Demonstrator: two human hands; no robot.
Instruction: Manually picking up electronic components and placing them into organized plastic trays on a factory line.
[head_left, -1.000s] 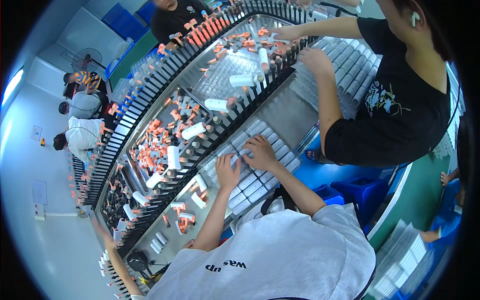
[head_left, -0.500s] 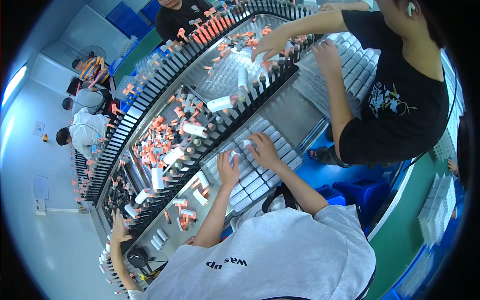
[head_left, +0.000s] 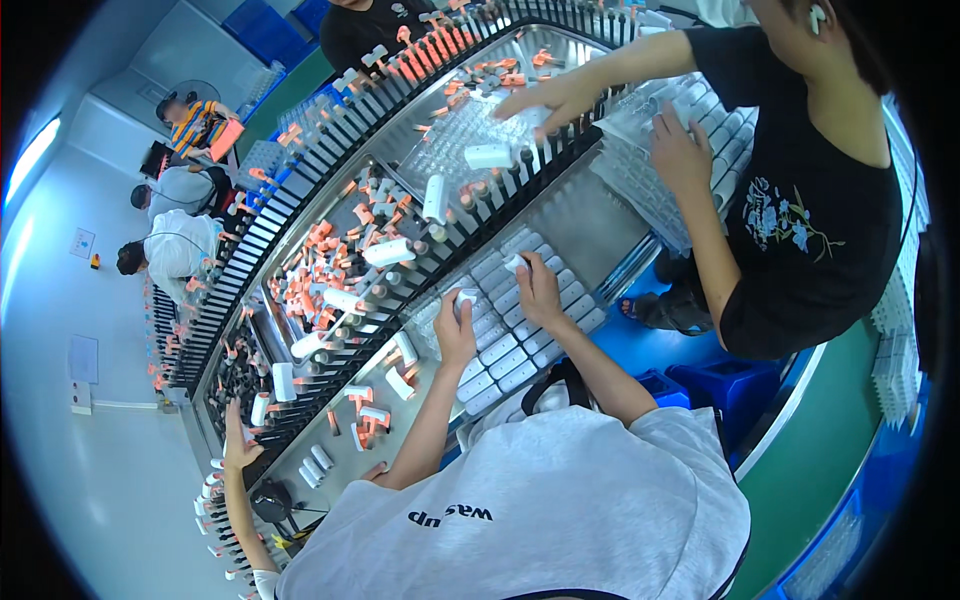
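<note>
My left hand is closed round a small white casing above the left side of a clear plastic tray. My right hand pinches another white casing over the tray's far part. Rows of similar white casings fill much of the tray, most densely on its near and right sides. Both hands partly cover the pieces they hold, and the exact kind of these pieces is too small to tell.
Beyond the tray runs a line of black upright posts, some carrying white casings. Orange and grey parts lie in a metal trough behind it. Loose white-and-orange pieces rest on the left. A co-worker in black reaches in from the right.
My right hand has moved slightly right and away from my left hand with its white casing. The casings on the posts have shifted toward the lower left. The co-worker's hands have moved.
</note>
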